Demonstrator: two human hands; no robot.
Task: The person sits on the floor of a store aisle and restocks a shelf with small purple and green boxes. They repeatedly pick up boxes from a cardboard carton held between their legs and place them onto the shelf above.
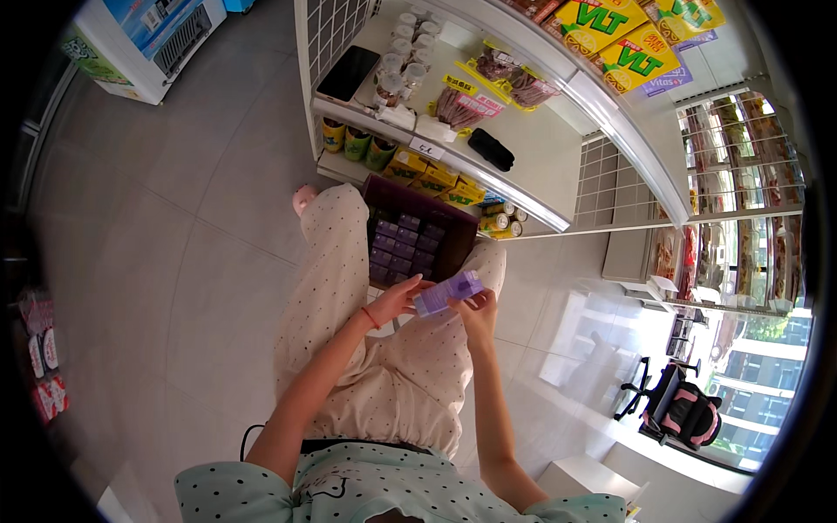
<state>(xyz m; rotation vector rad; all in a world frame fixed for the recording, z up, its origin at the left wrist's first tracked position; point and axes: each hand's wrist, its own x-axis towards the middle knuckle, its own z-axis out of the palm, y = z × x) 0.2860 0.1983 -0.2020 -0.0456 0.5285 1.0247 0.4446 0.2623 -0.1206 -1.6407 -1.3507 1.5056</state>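
Observation:
A small purple drink carton (437, 297) lies on its side in the air above my lap, held between both hands. My left hand (395, 299) has its fingers along the carton's left end. At the other end, the thumb and fingers of my right hand (477, 312) grip its lower edge. Between my knees stands an open dark cardboard box (425, 196), with rows of similar purple cartons (404, 243) inside. The box's near edge is partly hidden by my left hand and the carton.
White store shelving (543, 147) rises ahead, holding clear jars (400, 59), bagged dried goods (461, 108), a phone (348, 73) and a black case (490, 149). Yellow VLT drink packs (431, 178) and cans (502, 221) fill the lowest shelf. A freezer (147, 46) stands left; an office chair (683, 408) right.

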